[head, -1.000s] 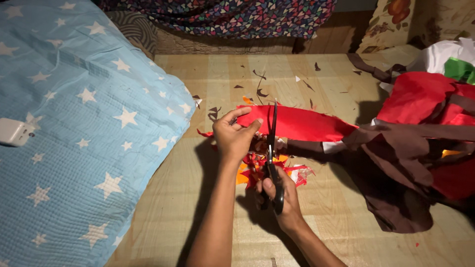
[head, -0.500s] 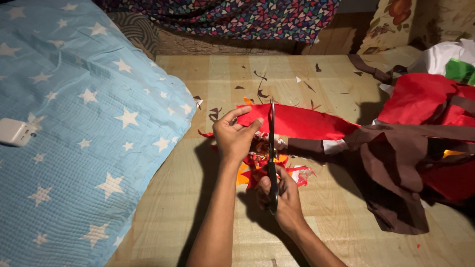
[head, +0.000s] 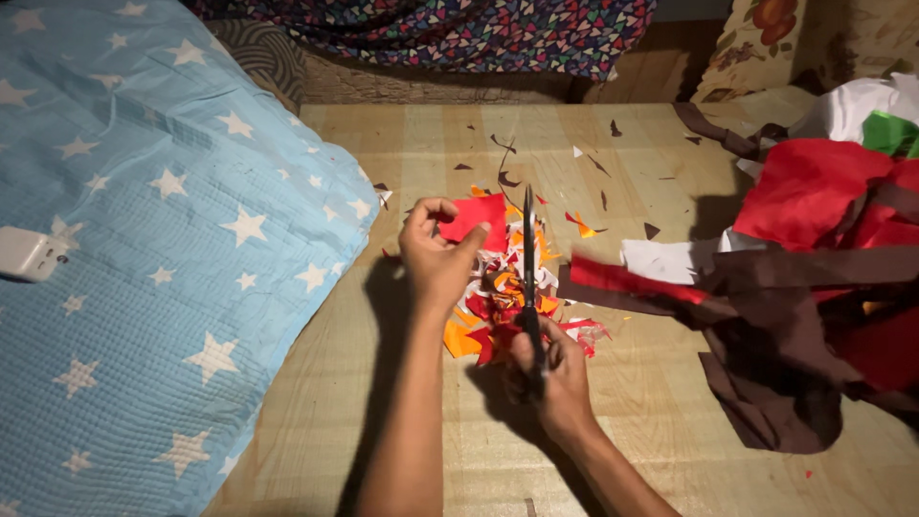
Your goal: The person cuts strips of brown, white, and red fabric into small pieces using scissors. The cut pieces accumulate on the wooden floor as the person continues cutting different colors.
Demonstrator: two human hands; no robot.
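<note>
Left hand (head: 436,257) pinching red piece (head: 476,218), scissors (head: 528,258) just right

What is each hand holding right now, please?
Left hand: closed, pinching a red fabric piece.
Right hand: closed around the handles of black scissors.

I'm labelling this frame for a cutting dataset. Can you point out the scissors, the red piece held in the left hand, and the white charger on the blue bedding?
scissors (head: 527,254): head view, on the shut blades.
red piece (head: 476,215): head view, on its flat middle.
white charger (head: 24,255): head view, on its top face.
</note>
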